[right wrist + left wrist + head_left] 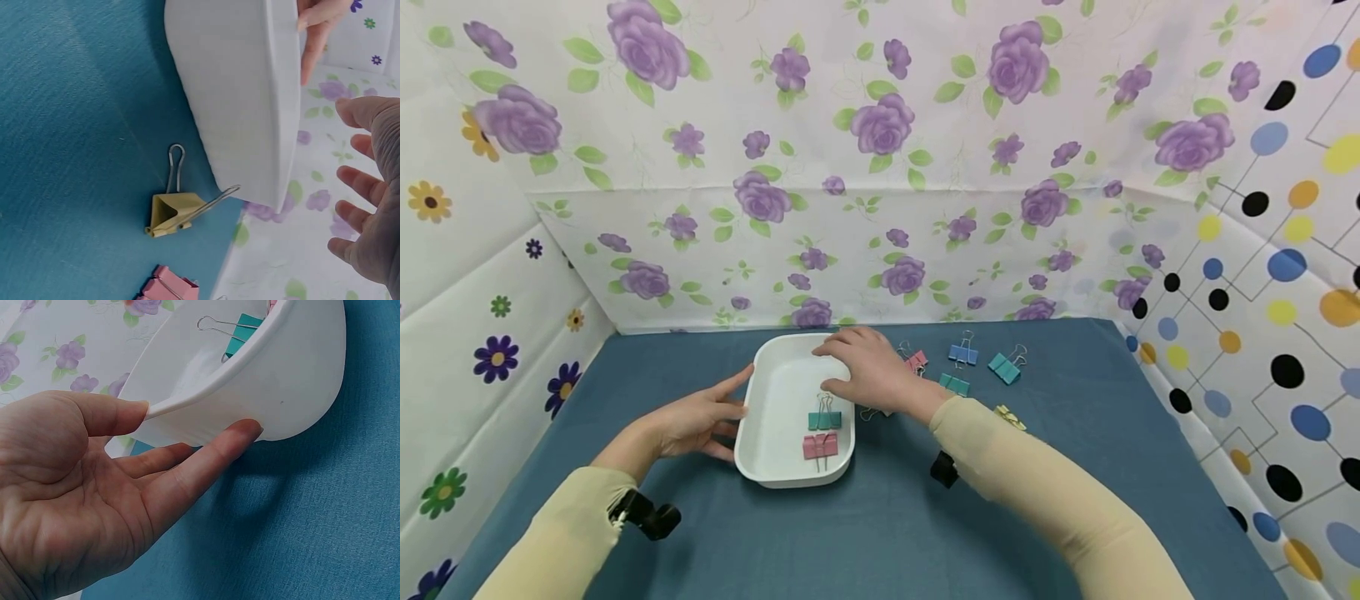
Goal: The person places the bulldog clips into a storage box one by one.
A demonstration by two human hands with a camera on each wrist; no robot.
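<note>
A white plastic tray stands on the cloth, holding a teal binder clip and a pink binder clip toward its near right end. At the tray's left wall is my left hand; in the left wrist view its thumb meets the rim and its extended fingers lie against the outer wall. My right hand hovers over the tray's far right side, its fingers spread with nothing between them. Beside the tray in the right wrist view lies a yellow binder clip, largely hidden behind the right hand in the head view.
Right of the tray, loose on the blue cloth, are a pink clip, a blue clip, two teal clips and another yellow clip. A flower-patterned sheet hangs along the back edge.
</note>
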